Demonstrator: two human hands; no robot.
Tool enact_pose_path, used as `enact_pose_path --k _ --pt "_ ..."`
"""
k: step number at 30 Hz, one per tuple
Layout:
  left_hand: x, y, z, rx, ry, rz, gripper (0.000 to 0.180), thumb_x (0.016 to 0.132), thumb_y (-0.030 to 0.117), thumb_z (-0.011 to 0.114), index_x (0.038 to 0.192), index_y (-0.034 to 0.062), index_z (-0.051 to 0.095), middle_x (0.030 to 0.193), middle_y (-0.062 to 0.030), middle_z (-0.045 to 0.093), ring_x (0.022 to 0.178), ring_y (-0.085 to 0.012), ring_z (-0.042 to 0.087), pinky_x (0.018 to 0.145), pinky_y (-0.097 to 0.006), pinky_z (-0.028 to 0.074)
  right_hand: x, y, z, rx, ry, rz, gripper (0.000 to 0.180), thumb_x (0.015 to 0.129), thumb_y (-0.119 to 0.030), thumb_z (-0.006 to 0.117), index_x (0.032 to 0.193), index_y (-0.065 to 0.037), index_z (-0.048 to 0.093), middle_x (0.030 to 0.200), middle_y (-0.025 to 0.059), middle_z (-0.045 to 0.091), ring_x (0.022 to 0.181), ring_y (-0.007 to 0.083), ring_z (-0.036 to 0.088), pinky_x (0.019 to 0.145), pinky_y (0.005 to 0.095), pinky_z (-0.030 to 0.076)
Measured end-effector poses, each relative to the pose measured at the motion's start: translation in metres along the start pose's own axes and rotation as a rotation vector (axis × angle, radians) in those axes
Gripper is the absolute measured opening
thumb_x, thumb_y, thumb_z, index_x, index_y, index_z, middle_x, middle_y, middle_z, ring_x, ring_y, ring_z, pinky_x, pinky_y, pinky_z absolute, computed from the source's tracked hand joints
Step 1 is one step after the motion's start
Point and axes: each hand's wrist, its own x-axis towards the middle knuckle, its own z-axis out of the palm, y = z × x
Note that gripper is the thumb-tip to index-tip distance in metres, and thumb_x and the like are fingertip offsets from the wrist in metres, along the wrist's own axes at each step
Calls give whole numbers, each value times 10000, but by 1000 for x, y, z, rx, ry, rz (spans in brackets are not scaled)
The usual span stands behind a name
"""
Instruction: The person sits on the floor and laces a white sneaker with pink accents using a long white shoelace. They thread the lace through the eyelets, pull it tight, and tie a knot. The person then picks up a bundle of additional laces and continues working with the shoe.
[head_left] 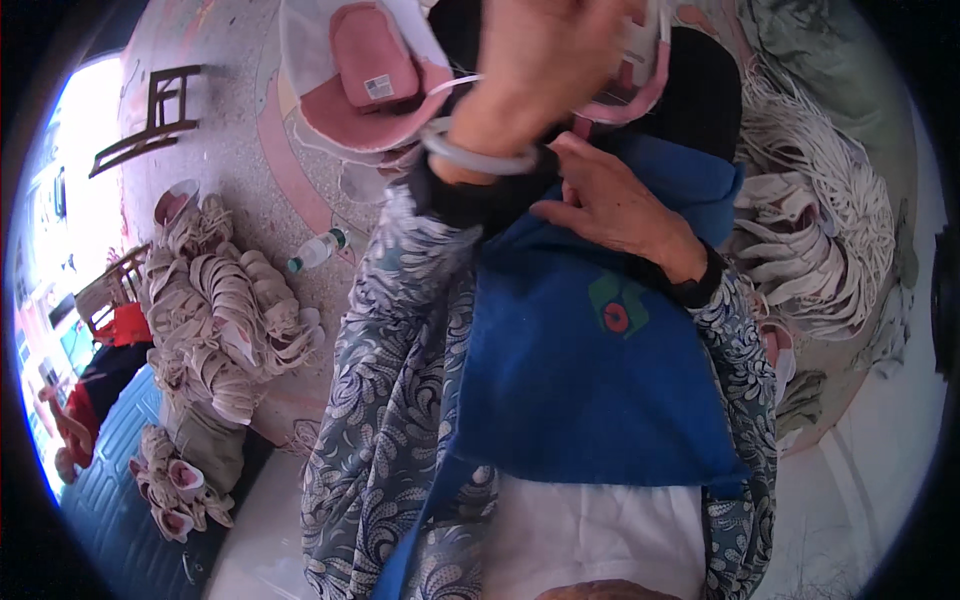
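My left hand (545, 75) is raised at the top centre, smeared by motion, with a pale bracelet (480, 155) at its wrist. Its fingers cannot be made out. Behind it shows a pink-and-white piece (645, 85), partly covered. Below and to the right, my right hand (625, 205) rests over the blue apron (590, 380) on my lap. Its fingers are bent and drawn together; what they hold, if anything, is hidden. A thin white cord (458, 84) runs behind the left wrist.
A white holder with pink inside (325, 115) contains a pink rounded block (375, 60). Bundled beige shoe uppers (220, 310) lie left, near a small bottle (318, 250). More uppers with white laces (810, 220) lie right. Far left are a wooden chair (155, 115) and another person (85, 415).
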Motion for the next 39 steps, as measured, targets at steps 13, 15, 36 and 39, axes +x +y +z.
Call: enact_pose_path --k 13,15,36,39 --pt "15 18 -8 -66 -15 -218 241 957 183 553 840 -16 624 720 -23 612 612 -70 544 541 -213 442 6 14 19 -1 -137 -209 259 887 -248 609 1001 -17 641 963 134 626 870 327 608 773 402 491" --pt "23 12 -23 -18 10 -225 275 963 237 550 870 -8 632 768 -47 640 651 -87 574 560 -223 458 10 19 17 57 -121 -119 249 891 -226 588 1007 -10 631 898 149 600 855 333 606 773 413 494" --pt "31 -28 -84 -377 200 -359 252 972 274 530 978 33 604 869 -79 654 703 -159 619 647 -271 515 0 17 -2 29 226 -202 137 856 -58 638 970 18 654 842 109 612 744 241 604 684 329 483" --pt "31 -30 -83 -400 190 -334 250 972 270 531 967 32 608 865 -81 658 707 -158 624 649 -269 517 1 19 -1 28 147 -165 169 850 -129 606 934 11 652 858 146 621 810 326 616 737 385 500"
